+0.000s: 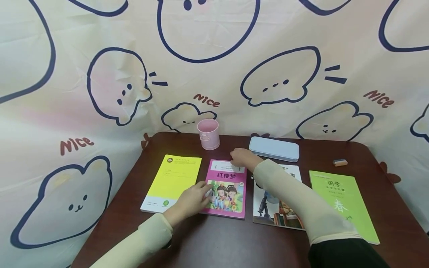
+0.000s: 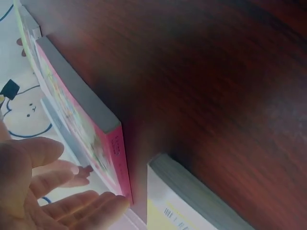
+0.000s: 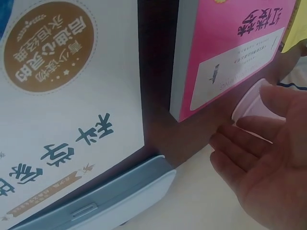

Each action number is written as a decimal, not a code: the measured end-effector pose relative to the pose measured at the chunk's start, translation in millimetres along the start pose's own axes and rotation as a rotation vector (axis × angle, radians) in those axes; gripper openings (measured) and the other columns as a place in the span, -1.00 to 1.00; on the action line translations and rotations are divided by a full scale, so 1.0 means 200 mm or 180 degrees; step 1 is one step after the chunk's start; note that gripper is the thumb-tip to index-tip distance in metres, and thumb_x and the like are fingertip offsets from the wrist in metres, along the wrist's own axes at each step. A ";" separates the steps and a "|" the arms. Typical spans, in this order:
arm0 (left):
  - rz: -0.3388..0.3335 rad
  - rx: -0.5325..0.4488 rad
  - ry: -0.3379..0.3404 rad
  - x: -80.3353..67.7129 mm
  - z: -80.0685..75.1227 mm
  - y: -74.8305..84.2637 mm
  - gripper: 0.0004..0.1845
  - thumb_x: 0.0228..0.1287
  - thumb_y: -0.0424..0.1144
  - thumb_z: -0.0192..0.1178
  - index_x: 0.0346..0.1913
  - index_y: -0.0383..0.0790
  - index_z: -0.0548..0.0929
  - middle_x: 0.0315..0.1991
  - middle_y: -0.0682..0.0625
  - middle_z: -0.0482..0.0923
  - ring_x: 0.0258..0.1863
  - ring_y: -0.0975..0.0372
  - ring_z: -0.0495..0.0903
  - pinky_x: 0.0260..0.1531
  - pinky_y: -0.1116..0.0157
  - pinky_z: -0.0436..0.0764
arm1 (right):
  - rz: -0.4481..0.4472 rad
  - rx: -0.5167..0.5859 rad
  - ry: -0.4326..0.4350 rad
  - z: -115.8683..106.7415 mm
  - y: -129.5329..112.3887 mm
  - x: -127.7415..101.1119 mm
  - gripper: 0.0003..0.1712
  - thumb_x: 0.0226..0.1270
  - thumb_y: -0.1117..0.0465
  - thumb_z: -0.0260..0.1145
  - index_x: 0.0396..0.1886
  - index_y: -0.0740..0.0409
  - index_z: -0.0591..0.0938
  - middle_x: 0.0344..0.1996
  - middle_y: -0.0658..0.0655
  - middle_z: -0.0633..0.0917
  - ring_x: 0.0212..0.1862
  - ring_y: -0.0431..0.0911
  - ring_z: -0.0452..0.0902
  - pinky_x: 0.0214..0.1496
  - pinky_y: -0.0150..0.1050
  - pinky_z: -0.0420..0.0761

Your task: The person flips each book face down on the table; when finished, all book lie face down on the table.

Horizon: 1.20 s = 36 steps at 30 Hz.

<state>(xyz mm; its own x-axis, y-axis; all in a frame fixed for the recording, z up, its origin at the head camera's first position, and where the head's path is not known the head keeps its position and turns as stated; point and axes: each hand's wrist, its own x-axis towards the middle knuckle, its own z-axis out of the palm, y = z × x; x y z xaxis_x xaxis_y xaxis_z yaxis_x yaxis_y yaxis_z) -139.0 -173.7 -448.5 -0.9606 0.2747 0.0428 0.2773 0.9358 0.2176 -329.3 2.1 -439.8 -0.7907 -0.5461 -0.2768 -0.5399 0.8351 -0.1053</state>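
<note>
Bright, even light; soft wrist views, bowed head-view edges.

Table: dark red-brown wood-look top, smooth, low sheen.
Pink book: paper, glossy printed cover, matt grey page edges.
Yellow booklet: paper, smooth cover.
Green booklet: matt paper.
Pencil case: pale blue plastic, smooth.
Cup: pink, smooth, satin.
Backdrop: printed cloth, creased.

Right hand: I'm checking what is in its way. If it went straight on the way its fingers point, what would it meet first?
Probably the pink cup. The right hand lies at the pink book's top edge, fingers pointing left and slightly away, toward the cup; depth is unclear, so it might pass just in front.
</note>
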 end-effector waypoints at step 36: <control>-0.1371 -0.1122 -0.0779 0.03 0.05 -0.01 -0.58 -0.05 0.01 0.44 -0.41 -0.28 0.56 -0.64 -0.05 0.45 -0.70 0.18 0.45 -0.72 0.32 0.45 | 0.0227 0.0080 -0.0507 0.05 0.00 0.10 -0.23 0.05 -0.01 0.40 0.22 0.27 0.42 0.04 0.22 0.58 0.02 0.07 0.50 0.16 0.01 0.46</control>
<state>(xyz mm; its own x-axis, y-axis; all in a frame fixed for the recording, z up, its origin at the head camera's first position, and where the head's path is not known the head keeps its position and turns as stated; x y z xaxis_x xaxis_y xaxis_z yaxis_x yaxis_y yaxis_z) -145.9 -171.8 -458.1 -0.9409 -0.0306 -0.3372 -0.1988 0.8561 0.4771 -342.8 -8.7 -455.0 -0.7699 -0.4696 -0.4320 -0.4751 0.8739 -0.1033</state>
